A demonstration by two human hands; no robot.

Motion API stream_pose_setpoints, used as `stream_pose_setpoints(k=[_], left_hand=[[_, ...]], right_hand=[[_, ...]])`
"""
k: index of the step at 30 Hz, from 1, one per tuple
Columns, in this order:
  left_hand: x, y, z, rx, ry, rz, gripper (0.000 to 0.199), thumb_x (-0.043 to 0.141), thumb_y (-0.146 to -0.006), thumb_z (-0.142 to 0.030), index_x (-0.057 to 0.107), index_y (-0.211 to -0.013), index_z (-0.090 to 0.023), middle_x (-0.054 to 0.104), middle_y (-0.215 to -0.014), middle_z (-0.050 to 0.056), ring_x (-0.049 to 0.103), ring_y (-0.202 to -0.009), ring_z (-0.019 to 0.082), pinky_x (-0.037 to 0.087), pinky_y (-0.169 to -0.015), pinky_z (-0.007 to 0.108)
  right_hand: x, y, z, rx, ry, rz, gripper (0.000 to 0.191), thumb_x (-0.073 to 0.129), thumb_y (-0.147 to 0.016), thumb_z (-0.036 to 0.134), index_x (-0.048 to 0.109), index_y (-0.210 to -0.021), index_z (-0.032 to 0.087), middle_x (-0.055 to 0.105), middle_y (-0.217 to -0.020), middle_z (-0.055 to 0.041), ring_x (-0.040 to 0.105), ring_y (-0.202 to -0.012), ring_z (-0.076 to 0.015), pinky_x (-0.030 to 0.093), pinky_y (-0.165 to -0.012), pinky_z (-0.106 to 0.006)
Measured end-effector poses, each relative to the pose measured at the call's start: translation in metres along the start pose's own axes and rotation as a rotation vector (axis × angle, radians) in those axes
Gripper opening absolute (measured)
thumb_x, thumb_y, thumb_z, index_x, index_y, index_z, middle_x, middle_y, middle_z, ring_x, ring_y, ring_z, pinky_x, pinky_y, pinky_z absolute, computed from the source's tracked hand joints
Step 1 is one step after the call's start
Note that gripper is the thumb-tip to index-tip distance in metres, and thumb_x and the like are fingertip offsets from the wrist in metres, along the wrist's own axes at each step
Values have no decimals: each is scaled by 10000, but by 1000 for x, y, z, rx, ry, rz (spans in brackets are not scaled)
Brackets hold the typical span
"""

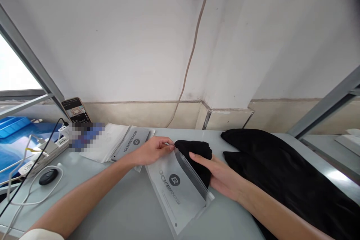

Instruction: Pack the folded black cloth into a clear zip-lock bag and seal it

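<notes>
Here, a folded black cloth (198, 149) was at the mouth of a clear bag (180, 193).
Over the counter (123, 206), the left hand (153, 150) pinched the bag's corner; the right hand (222, 177) grasped the cloth.

Folded cloth (194, 146): solid black. Zip bag (187, 195): cloudy translucent white; dark grey lettering (170, 189), round dark logo (174, 180). Larger cloth (281, 172): plain black. Table (126, 202): pale cool grey. Wall (135, 45): off-white, cream band (135, 114) at base. Wall cord (194, 43): beige. Tray (14, 126): bright blue.
</notes>
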State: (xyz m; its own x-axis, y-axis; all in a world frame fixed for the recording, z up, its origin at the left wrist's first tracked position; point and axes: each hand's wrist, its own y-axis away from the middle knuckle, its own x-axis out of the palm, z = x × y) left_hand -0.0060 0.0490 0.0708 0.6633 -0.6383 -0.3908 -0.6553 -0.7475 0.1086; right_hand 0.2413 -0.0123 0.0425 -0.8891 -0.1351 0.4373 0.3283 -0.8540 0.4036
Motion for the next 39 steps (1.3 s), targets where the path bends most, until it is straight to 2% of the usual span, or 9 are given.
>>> stream_pose_setpoints(k=[4,10,14,18,23,27,31,34,39], left_hand=[[0,-2,0,14,13,-69,498,574,-988,-679,715,-1043,-204,509,-670,-38,342,-530,97,249,-484,238],[-1,-3,-1,1,20,-156,559,583,-964,-706,731,-1079,-180,674,-783,37,518,-572,128,339,-488,235],[3,-2,-4,40,-30,-199,535,554,-986,-687,728,-1034,-183,641,-757,27,467,-562,122,309,-489,243],[9,1,-8,31,-68,-188,457,571,-996,-647,680,-1030,-205,606,-732,-10,365,-528,103,264,-472,241],[13,0,-8,5,-8,-168,451,570,-991,-667,598,-989,-217,539,-688,-38,343,-522,102,270,-459,231],[16,-3,-2,21,58,-177,434,578,-996,-657,563,-987,-224,516,-675,-53,318,-510,94,251,-453,227],[21,-5,3,42,51,-274,415,581,-1004,-641,554,-968,-228,459,-637,-68,307,-503,96,241,-456,231],[26,-4,3,55,38,-332,407,572,-1012,-632,548,-958,-229,428,-621,-72,330,-507,105,256,-461,232],[31,-2,-2,71,-41,-360,357,538,-1045,-581,563,-997,-227,554,-680,-53,357,-524,108,283,-496,244]], right_hand=[[5,-1,1,-28,14,-98,352,958,-704,324,790,-991,211,825,-924,-49,735,-845,-218,586,-751,-300],[3,-3,2,-44,43,-137,198,891,-732,247,750,-864,202,774,-782,-32,703,-733,-207,562,-636,-300],[2,-5,-1,-53,55,-159,201,886,-715,227,689,-752,214,700,-657,15,636,-613,-169,506,-549,-269],[4,-1,0,-45,66,-129,203,897,-732,277,717,-805,215,738,-724,11,664,-674,-173,508,-576,-256],[7,1,2,-34,35,-87,399,937,-719,386,783,-1049,223,821,-968,-46,739,-906,-236,574,-789,-313],[10,0,-2,-93,37,-100,344,937,-687,346,777,-960,213,802,-859,-26,716,-806,-218,566,-737,-312],[11,-3,-5,-180,142,-158,200,876,-698,299,729,-800,209,746,-755,3,661,-718,-198,530,-653,-298],[8,-6,-7,-275,262,-171,164,827,-712,288,682,-710,211,691,-710,23,617,-699,-186,496,-623,-285],[6,-8,-9,-362,421,-107,162,832,-726,307,700,-693,216,689,-691,23,616,-703,-207,491,-639,-302]])
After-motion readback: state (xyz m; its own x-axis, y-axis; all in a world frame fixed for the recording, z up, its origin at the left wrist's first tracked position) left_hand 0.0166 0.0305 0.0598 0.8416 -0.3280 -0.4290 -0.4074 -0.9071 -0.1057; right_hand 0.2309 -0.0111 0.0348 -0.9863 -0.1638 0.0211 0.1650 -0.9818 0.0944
